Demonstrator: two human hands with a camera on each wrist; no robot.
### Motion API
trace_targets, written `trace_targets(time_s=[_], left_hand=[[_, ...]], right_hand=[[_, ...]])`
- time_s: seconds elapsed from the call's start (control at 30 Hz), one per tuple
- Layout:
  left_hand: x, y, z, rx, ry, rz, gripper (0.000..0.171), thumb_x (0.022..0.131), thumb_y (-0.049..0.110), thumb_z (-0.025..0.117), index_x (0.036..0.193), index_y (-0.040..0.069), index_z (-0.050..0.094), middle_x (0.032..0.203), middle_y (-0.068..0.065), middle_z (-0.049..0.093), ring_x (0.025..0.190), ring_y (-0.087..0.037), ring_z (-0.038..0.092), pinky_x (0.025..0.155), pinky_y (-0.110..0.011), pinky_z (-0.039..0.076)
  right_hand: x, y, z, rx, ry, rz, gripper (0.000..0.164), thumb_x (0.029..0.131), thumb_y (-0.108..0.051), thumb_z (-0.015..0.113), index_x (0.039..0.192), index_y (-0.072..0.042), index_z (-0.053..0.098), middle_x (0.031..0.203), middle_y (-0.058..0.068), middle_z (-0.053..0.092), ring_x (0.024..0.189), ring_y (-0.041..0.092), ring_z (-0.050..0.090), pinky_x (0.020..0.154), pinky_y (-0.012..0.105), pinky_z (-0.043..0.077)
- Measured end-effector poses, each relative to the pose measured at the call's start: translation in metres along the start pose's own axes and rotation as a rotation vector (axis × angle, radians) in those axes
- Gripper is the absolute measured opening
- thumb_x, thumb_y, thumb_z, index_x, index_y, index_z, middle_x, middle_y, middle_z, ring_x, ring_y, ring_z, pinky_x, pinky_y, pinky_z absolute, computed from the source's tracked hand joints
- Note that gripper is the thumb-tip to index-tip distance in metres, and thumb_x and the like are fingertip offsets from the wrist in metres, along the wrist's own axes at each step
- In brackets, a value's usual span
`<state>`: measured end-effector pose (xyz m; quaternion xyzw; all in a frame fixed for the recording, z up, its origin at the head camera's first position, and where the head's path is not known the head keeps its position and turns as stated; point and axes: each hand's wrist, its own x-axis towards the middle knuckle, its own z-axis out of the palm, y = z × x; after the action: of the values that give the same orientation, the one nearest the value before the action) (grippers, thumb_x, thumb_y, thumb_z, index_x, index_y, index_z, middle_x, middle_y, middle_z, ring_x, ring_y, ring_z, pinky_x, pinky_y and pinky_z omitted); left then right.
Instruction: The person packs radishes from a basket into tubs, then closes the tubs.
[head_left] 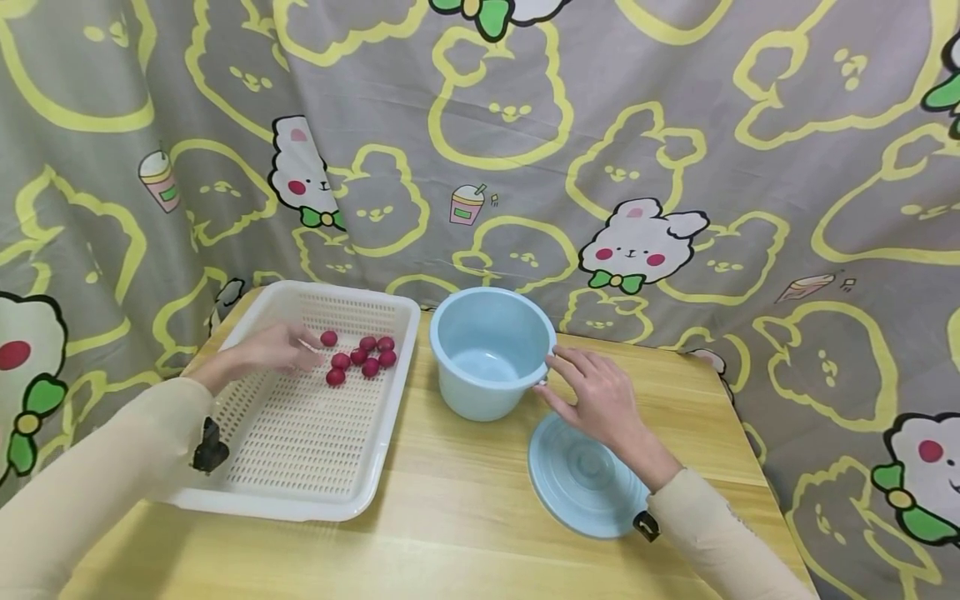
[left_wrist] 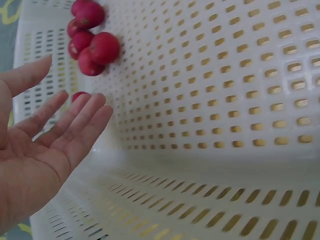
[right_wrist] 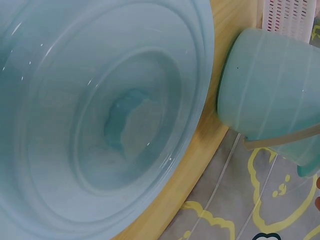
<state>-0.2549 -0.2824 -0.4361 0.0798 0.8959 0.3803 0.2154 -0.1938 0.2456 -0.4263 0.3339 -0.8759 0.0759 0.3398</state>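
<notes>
My left hand [head_left: 281,348] hovers over a white perforated plastic basket [head_left: 408,333], its fingers loosely extended and holding nothing. Several small, round red fruits or radishes [head_left: 370,367] lie on the basket floor just beyond the fingertips; which kind cannot be told. In the left wrist view the palm of the left hand [left_wrist: 50,145] shows, with one red ball partly hidden behind the fingers. On the right, my right hand [head_left: 596,392] touches the rim of a light blue bucket [head_left: 480,400] with fairly straight fingers. The bucket stands upright, and no contents show inside.
A round light blue lid [head_left: 577,492] lies on the wooden table [head_left: 450,517] under the right forearm. In the right wrist view the lid [right_wrist: 60,120] fills the left side, with the bucket's handle [right_wrist: 285,137] beyond it. A patterned grey curtain [head_left: 510,192] hangs behind the table.
</notes>
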Motion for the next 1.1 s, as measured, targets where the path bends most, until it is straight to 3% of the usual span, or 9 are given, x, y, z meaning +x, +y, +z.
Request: trace_targets(time_s=[0.1, 0.2, 0.33, 0.43, 0.5, 0.67, 0.9, 1.1], left_hand=[[0.003, -0.003, 0.005, -0.042, -0.020, 0.005, 0.049, 0.101, 0.018, 0.070, 0.134, -0.016, 0.059, 0.123, -0.031, 0.071, 0.100, -0.027, 0.074, 0.088, -0.046, 0.067], [0.005, -0.007, 0.010, -0.084, -0.041, -0.009, 0.048, 0.099, 0.015, 0.069, 0.133, -0.017, 0.058, 0.122, -0.028, 0.071, 0.097, -0.024, 0.074, 0.088, -0.044, 0.067], [0.007, -0.010, 0.014, -0.104, -0.054, -0.039, 0.049, 0.099, 0.018, 0.070, 0.134, -0.016, 0.059, 0.123, -0.028, 0.071, 0.094, -0.022, 0.075, 0.086, -0.041, 0.067], [0.009, -0.011, 0.017, -0.107, -0.054, -0.056, 0.051, 0.101, 0.022, 0.070, 0.133, -0.016, 0.060, 0.120, -0.027, 0.074, 0.093, -0.022, 0.076, 0.085, -0.040, 0.067], [0.010, -0.011, 0.019, -0.111, -0.056, -0.066, 0.051, 0.101, 0.023, 0.071, 0.132, -0.016, 0.060, 0.119, -0.028, 0.075, 0.093, -0.023, 0.077, 0.085, -0.040, 0.067], [0.013, -0.009, 0.023, -0.100, -0.050, -0.093, 0.052, 0.100, 0.025, 0.073, 0.131, -0.015, 0.063, 0.116, -0.026, 0.077, 0.089, -0.020, 0.077, 0.081, -0.037, 0.068], [0.016, -0.007, 0.028, -0.066, -0.015, -0.170, 0.045, 0.096, 0.027, 0.078, 0.122, -0.009, 0.072, 0.093, -0.009, 0.078, 0.080, -0.014, 0.071, 0.074, -0.028, 0.065], [0.019, -0.007, 0.033, -0.046, 0.015, -0.195, 0.038, 0.094, 0.027, 0.080, 0.113, -0.006, 0.075, 0.084, -0.007, 0.074, 0.074, -0.015, 0.069, 0.069, -0.027, 0.064]], right_hand=[[0.000, -0.001, -0.001, -0.003, -0.006, 0.007, 0.061, 0.103, -0.064, 0.054, 0.121, -0.010, 0.078, 0.123, 0.012, 0.078, 0.107, 0.032, 0.076, 0.081, 0.048, 0.067], [0.000, -0.001, -0.001, 0.004, -0.003, 0.007, 0.053, 0.097, -0.056, 0.070, 0.121, -0.010, 0.078, 0.122, 0.012, 0.078, 0.106, 0.032, 0.076, 0.081, 0.049, 0.067], [0.000, -0.001, 0.001, -0.003, 0.012, 0.001, 0.055, 0.100, -0.060, 0.065, 0.120, -0.010, 0.078, 0.121, 0.012, 0.079, 0.105, 0.032, 0.077, 0.080, 0.049, 0.067], [-0.001, -0.001, 0.001, -0.014, 0.010, 0.005, 0.069, 0.105, -0.068, 0.044, 0.120, -0.011, 0.078, 0.121, 0.011, 0.079, 0.105, 0.031, 0.077, 0.080, 0.048, 0.067], [0.000, -0.002, 0.001, -0.016, 0.008, 0.008, 0.071, 0.105, -0.069, 0.041, 0.119, -0.011, 0.078, 0.121, 0.011, 0.079, 0.104, 0.031, 0.077, 0.079, 0.048, 0.067], [0.000, -0.002, 0.000, -0.012, 0.011, 0.007, 0.072, 0.105, -0.069, 0.040, 0.119, -0.010, 0.078, 0.120, 0.011, 0.079, 0.103, 0.031, 0.077, 0.078, 0.048, 0.067], [0.000, -0.001, 0.001, -0.010, 0.022, 0.004, 0.070, 0.105, -0.069, 0.041, 0.119, -0.010, 0.078, 0.119, 0.011, 0.079, 0.102, 0.031, 0.077, 0.078, 0.048, 0.067], [0.000, -0.002, 0.000, -0.011, 0.011, 0.009, 0.072, 0.105, -0.070, 0.040, 0.120, -0.011, 0.078, 0.121, 0.011, 0.079, 0.103, 0.031, 0.077, 0.078, 0.048, 0.067]])
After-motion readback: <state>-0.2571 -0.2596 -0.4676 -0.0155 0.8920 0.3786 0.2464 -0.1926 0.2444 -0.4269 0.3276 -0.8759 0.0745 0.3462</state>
